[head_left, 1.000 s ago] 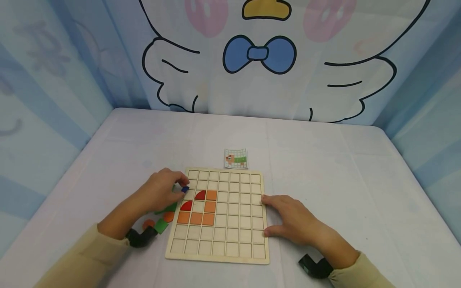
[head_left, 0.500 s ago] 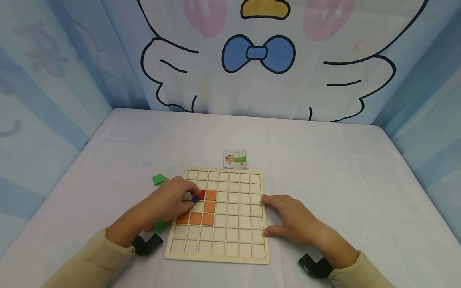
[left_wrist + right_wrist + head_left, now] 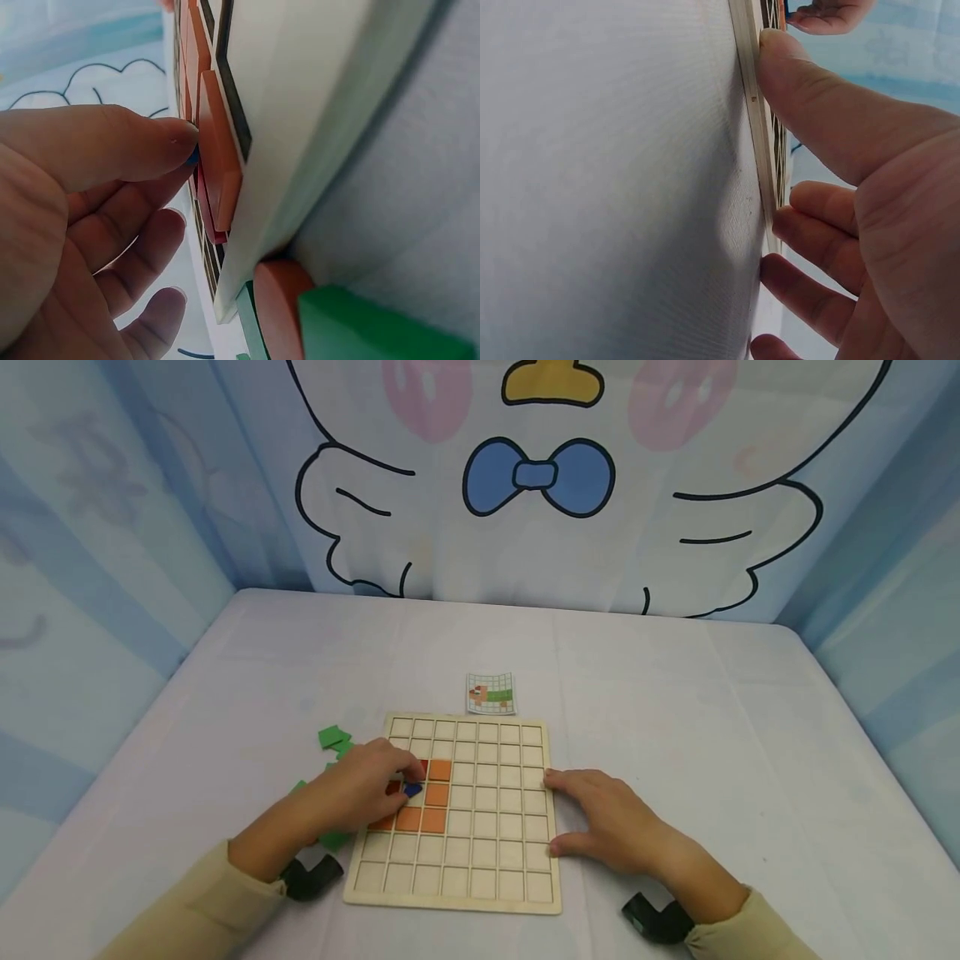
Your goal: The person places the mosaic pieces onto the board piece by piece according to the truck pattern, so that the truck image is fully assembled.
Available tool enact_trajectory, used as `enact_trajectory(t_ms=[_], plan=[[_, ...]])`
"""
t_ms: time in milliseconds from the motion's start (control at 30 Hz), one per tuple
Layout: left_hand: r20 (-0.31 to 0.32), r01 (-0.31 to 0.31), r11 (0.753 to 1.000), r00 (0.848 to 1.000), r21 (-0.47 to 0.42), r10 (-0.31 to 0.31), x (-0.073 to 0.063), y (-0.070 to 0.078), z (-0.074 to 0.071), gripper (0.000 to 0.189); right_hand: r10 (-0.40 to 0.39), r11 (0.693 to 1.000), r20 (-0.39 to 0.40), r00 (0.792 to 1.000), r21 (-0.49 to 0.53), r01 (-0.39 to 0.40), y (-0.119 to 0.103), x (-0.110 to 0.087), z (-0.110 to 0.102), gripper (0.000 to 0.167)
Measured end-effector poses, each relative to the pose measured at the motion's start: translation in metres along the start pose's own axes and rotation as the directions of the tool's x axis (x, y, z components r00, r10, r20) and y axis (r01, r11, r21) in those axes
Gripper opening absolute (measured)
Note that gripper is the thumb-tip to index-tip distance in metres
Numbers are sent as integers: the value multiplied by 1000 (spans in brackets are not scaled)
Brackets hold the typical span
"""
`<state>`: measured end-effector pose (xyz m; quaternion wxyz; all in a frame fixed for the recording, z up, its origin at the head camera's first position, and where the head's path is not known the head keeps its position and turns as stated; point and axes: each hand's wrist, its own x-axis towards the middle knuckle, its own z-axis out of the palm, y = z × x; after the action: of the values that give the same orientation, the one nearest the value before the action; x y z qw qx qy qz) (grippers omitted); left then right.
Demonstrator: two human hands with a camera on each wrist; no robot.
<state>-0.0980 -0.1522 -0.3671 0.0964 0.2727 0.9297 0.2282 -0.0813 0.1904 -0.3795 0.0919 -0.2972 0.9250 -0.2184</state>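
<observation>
A pale wooden board [image 3: 498, 881] marked with a grid of square cells lies on the white table. My left hand [image 3: 360, 789] pinches a small blue piece [image 3: 412, 789] between thumb and fingertips, over the cell ringed by red and orange pieces. In the left wrist view only a sliver of the blue piece [image 3: 194, 155] shows under the thumb. Orange squares [image 3: 437, 795] sit in several cells; the left hand partly covers the red pieces [image 3: 393, 787]. At the board's right edge, my right hand [image 3: 615, 818] touches the rim with thumb and fingertips, fingers spread.
Loose green pieces [image 3: 330, 737] lie left of the board, partly behind the left forearm. An orange rounded piece [image 3: 277, 300] and a green block [image 3: 375, 322] stand by the board's side. A small printed picture card [image 3: 491, 695] lies beyond the far edge.
The left hand has carried the blue piece from the board's left edge rightward and toward the person, into the orange and red group. The right hand has stayed in place.
</observation>
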Motion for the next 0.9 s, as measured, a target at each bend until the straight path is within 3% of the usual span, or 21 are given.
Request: enact_trajectory(t_ms=[633, 900], plan=[[-2, -25, 1000, 1000, -16, 25, -1, -1, 0, 20, 7, 1000, -2, 1000, -5, -7, 1, 0, 2, 74], [13, -1, 1000, 1000, -28, 1, -1, -1, 1, 19, -2, 1000, -7, 1000, -13, 2, 1, 1, 2, 73]])
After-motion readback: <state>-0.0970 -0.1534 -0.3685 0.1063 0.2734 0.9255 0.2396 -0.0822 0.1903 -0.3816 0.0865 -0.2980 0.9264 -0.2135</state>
